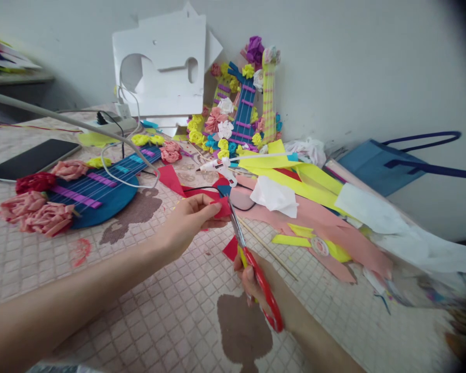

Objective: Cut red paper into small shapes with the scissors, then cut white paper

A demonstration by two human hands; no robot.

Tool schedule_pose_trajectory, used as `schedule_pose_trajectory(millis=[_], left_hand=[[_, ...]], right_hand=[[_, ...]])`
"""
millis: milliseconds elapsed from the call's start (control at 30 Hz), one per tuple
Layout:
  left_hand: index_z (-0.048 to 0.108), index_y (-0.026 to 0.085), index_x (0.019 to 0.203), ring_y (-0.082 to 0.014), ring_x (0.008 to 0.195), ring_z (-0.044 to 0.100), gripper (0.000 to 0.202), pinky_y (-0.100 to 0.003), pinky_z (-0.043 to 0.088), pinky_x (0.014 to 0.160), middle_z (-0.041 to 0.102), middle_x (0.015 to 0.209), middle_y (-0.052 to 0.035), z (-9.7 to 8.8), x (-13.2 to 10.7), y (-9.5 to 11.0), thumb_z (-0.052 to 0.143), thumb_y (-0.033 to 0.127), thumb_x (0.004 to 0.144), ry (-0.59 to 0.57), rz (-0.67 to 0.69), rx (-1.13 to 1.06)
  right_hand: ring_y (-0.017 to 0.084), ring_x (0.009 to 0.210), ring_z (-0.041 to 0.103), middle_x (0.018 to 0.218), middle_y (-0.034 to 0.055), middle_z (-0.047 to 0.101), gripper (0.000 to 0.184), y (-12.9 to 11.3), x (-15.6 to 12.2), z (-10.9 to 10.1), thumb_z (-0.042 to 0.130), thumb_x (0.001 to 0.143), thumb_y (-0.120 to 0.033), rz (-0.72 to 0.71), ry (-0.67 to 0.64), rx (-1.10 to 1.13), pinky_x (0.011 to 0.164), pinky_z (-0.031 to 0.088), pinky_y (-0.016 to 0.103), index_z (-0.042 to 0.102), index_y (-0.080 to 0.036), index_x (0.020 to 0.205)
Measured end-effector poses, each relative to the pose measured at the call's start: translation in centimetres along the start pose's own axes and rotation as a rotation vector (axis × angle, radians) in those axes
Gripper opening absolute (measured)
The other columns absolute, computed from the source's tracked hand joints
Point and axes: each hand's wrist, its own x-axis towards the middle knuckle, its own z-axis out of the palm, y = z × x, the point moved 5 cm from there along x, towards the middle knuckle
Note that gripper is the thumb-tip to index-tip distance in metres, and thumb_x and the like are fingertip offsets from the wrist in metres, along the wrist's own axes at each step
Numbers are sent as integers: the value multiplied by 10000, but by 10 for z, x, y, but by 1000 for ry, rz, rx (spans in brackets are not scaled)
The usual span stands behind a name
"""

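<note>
My left hand (186, 223) pinches a piece of red paper (221, 208) between thumb and fingers, held above the patterned table cover. My right hand (252, 282) grips red-handled scissors (262, 287); their metal blades (236, 227) point up and meet the lower edge of the red paper. A small red offcut (230, 248) lies just under the blades. A thin wooden skewer (267, 248) lies on the cover right of the scissors.
A blue paper guitar (101, 191) with pink and red paper flowers lies at left beside a dark tablet (31, 158). A glue gun (217, 167), yellow and pink paper strips (306, 207), upright decorated guitars (248, 103), white cardboard (159, 62) and a blue bag (376, 163) crowd the far side.
</note>
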Motion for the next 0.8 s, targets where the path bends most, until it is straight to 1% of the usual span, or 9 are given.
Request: schedule_pose_trajectory(millis=[167,267,433,667,800], left_hand=[[541,150,700,-160,719,709,219,-293,570,751,695,704,-7,2,-2,-1,729,249,751,-8,-1,16],[548,148,706,-151,712,704,216,-289,569,753,691,695,-2,2,-1,-2,734,250,746,-5,0,19],[555,146,706,-143,704,699,217,-305,568,780,689,696,5,2,0,-3,740,255,741,-12,-1,19],[557,149,701,-139,697,688,204,-303,559,769,684,699,2,3,-1,-2,735,242,740,-5,-1,30],[557,150,706,-144,708,690,203,-300,555,767,692,716,-7,2,0,-3,733,245,744,-16,-1,34]], right_hand=[[69,423,361,545,-80,350,507,-2,1,-1,406,812,-720,-72,46,-79,407,382,199,437,-215,771],[67,402,364,536,-88,342,502,1,1,-1,400,813,-719,-38,30,-85,386,373,191,434,-218,799],[59,386,394,562,-81,386,480,5,2,-2,420,818,-699,-6,33,-80,360,364,174,434,-218,809],[57,357,383,544,-77,380,556,4,3,-3,445,751,-773,-9,59,-48,332,359,187,434,-217,754],[65,360,355,505,-81,351,598,4,4,-3,457,696,-818,10,75,-28,319,365,199,407,-223,700]])
